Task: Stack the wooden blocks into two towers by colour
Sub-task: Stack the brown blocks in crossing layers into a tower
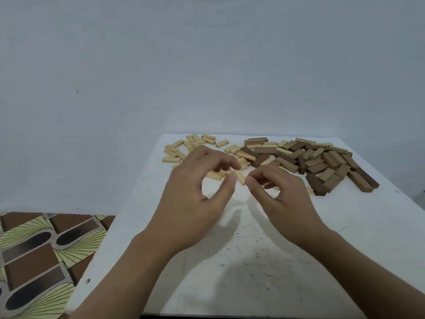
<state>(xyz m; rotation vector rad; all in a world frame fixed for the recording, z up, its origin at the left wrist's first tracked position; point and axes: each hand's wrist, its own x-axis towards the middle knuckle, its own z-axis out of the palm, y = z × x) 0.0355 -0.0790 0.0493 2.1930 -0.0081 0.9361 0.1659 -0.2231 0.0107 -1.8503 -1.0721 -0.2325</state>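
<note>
Several light wooden blocks (195, 143) lie scattered at the table's far left. A heap of brown blocks (326, 162) lies at the far right, and a few light ones are mixed into its left side. My left hand (195, 199) and my right hand (282, 199) meet over the middle of the table, fingers curled. A single light block (240, 177) sits between their fingertips. My left thumb and forefinger pinch it from the left, and my right fingertips pinch it from the right. More light blocks lie half hidden under my left fingers.
The white table (253, 261) is scuffed and speckled near me, with its left edge running diagonally. Beyond that edge is a patterned brown and yellow floor (39, 254). A plain pale wall (207, 65) rises right behind the table.
</note>
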